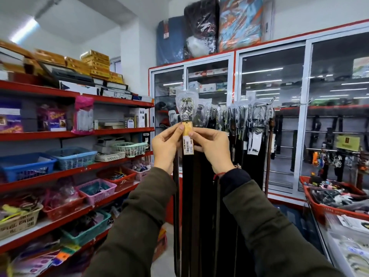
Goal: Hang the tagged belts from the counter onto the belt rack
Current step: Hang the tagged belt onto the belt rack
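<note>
I hold a tagged belt (187, 136) upright in front of me. Its metal buckle (186, 108) is wrapped in clear plastic and points up, and a tan tag sits just below it. My left hand (166, 145) pinches the tag from the left and my right hand (211, 146) from the right. The dark strap hangs straight down between my sleeves. Behind it, the belt rack (259, 105) carries several hanging belts with plastic-wrapped buckles and white tags. The rack's metal prongs stick out to the right of the held buckle.
Red shelves (111, 131) on the left hold boxes and plastic baskets of small goods. Glass-door cabinets (273, 120) stand behind the rack. A red basket (327, 206) of items and a glass counter (347, 242) sit at the lower right.
</note>
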Action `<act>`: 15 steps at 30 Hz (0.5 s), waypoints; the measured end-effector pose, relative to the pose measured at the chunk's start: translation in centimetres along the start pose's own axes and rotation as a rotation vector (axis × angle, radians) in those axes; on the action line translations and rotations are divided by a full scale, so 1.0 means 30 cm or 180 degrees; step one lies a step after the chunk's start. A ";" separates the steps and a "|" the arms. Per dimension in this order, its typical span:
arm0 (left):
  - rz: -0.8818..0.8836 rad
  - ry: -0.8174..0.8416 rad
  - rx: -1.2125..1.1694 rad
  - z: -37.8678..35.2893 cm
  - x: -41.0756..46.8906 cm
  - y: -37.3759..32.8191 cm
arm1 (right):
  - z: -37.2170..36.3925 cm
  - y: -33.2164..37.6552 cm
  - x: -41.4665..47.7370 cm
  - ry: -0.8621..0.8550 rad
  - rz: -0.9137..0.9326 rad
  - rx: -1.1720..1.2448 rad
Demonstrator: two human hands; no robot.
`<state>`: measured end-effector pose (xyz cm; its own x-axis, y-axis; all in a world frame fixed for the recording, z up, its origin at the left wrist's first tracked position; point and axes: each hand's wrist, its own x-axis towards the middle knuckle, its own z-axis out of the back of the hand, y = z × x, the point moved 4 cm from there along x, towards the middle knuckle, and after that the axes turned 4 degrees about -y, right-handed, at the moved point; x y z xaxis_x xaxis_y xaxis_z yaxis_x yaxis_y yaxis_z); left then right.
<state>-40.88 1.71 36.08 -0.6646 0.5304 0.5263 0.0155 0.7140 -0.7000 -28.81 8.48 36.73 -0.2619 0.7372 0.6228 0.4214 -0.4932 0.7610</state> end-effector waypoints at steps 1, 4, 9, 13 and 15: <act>0.0001 -0.0019 -0.0006 0.002 0.014 -0.005 | -0.009 0.002 0.010 -0.0069 -0.0052 0.0074; 0.0041 -0.0050 0.0003 0.003 0.048 -0.015 | -0.029 0.006 0.034 -0.0204 -0.0107 0.0171; 0.0222 -0.0002 -0.0044 -0.006 0.081 -0.009 | -0.034 0.001 0.056 -0.0268 -0.0124 0.0213; 0.0258 -0.0115 -0.0018 -0.016 0.093 -0.005 | -0.042 0.001 0.070 -0.0300 -0.0122 0.0238; 0.0282 -0.0170 -0.0071 -0.022 0.108 -0.007 | -0.047 0.011 0.081 -0.0302 -0.0075 0.0223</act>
<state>-42.56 3.57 38.26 -0.6987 0.5673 0.4360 0.0923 0.6758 -0.7313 -30.54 9.46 38.75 -0.1904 0.7903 0.5825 0.4766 -0.4443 0.7586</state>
